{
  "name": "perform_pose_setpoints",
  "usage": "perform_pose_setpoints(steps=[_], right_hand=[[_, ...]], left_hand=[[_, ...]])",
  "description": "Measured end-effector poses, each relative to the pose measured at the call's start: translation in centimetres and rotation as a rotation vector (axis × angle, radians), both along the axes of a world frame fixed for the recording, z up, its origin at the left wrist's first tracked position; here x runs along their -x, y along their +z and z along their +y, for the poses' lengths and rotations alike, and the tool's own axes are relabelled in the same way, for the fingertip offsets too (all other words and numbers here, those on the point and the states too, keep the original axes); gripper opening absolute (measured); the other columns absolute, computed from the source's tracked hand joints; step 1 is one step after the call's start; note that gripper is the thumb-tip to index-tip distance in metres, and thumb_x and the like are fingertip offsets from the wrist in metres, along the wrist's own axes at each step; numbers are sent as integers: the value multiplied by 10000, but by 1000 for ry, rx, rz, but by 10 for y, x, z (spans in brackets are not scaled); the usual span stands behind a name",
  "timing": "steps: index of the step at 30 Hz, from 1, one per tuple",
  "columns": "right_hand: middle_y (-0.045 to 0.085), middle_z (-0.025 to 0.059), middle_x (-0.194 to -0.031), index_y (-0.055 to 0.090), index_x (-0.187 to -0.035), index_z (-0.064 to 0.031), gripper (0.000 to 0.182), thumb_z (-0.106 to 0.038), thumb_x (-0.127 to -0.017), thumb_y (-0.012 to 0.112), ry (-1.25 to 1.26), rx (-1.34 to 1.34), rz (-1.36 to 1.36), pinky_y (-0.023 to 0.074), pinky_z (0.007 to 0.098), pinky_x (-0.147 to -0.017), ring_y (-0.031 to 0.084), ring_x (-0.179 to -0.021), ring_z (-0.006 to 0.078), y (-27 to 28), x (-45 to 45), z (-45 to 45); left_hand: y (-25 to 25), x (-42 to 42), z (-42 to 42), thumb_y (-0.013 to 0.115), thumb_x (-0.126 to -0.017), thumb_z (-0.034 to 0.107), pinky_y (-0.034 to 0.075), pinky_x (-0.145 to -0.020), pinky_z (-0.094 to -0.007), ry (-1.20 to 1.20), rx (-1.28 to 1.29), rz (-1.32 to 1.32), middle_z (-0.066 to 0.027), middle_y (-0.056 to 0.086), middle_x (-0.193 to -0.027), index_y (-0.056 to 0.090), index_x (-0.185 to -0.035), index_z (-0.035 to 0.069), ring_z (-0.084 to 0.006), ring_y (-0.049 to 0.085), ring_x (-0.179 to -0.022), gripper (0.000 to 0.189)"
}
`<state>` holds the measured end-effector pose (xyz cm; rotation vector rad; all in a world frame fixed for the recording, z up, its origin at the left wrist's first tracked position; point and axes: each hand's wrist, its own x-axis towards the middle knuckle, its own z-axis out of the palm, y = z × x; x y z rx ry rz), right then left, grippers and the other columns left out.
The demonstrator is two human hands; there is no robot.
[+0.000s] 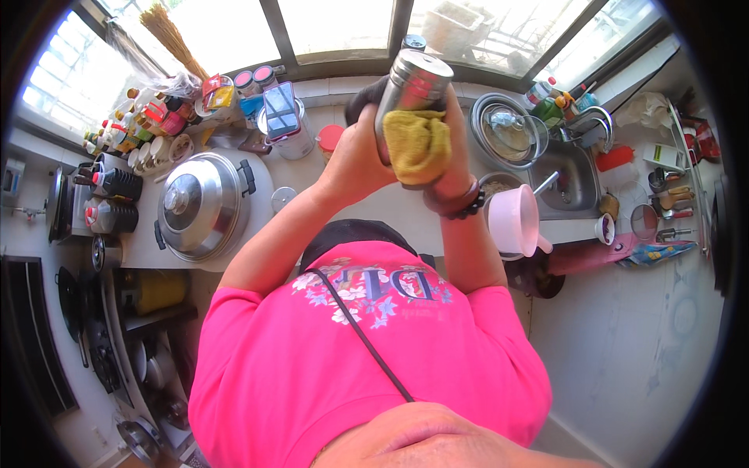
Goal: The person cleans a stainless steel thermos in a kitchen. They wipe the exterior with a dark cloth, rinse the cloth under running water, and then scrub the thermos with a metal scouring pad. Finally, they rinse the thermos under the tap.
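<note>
Raised above the counter is a shiny cylindrical metal canister, tilted, its lidded end pointing away from me. My left hand grips its left side. On the right, my right hand presses a folded yellow cloth against the canister's side; most of its fingers are hidden. A dark rounded thing, which I cannot identify, shows behind my left hand. Beyond the canister stands a small metal-topped container at the window ledge.
A large lidded steel pot stands left, near a phone on a white bucket. To the right are glass lids, a pink plastic dipper and a steel sink. Bottles crowd the far left corner.
</note>
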<state>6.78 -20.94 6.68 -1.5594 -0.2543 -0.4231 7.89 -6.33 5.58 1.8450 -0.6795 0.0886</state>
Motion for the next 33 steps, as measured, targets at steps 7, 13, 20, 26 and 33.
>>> perform_pose_setpoints(steps=[7, 13, 20, 26, 33], right_hand=[[646, 46, -1003, 330, -1443, 21, 779, -191, -820, 747, 699, -588, 39, 529, 260, -781, 624, -904, 111, 3, -3, -12], [595, 67, -1166, 290, -1471, -30, 727, -158, -873, 684, 618, -690, 82, 514, 294, -890, 605, -1008, 146, -6, -4, -12], [519, 75, -1273, 293, -1488, -73, 678, -30, -886, 601, -303, -98, -282, 459, 276, -971, 557, -1073, 147, -2, 4, 25], [631, 97, -1114, 510, -1300, 5, 534, -138, -822, 702, 55, -163, -180, 512, 279, -850, 617, -969, 143, 21, 11, -9], [670, 53, -949, 541, -1247, 50, 429, -180, -894, 623, 465, -320, 258, 545, 222, -688, 640, -797, 92, 30, 21, -39]], left_hand=[[-6, 9, 8, 736, -768, 333, 439, -495, -255, -1086, 608, 880, -95, 578, -723, 517, -1068, -15, -142, 555, -571, 508], [-1, 0, 11, 731, -788, 373, 455, -511, -274, -792, 511, 850, -118, 590, -736, 517, -1072, -19, -175, 607, -630, 529], [-35, -3, -6, 773, -747, 209, 525, -656, -406, 84, -36, -137, -209, 646, -861, 498, -1134, 24, -328, 665, -758, 510], [-22, 6, -1, 784, -707, 256, 518, -665, -458, 143, -221, -204, -222, 649, -877, 464, -1122, 47, -408, 648, -811, 563], [-5, -3, 25, 786, -699, 195, 515, -778, -416, -276, -368, -14, -214, 657, -939, 524, -1188, 22, -394, 643, -897, 581]])
